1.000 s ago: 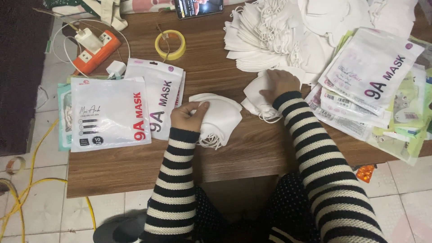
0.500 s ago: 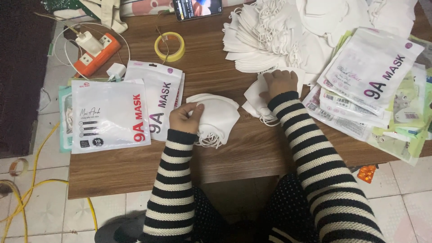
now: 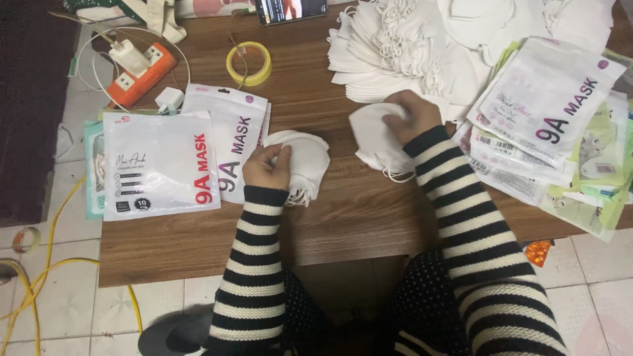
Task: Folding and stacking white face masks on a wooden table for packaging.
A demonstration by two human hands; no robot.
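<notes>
My left hand grips a small stack of folded white face masks that rests on the wooden table, its ear loops hanging toward me. My right hand lies on another few white masks just below a big fanned heap of white masks. Both arms wear black-and-white striped sleeves. Two white printed mask pouches lie flat just left of my left hand.
A pile of white and green mask pouches covers the table's right side. At the back are a yellow tape roll, an orange power strip with plugs and a phone. Yellow cable runs over the tiled floor at left.
My right hand has drawn a few masks leftward from beside the pouch pile toward the table's middle. My left hand stays on its stack.
</notes>
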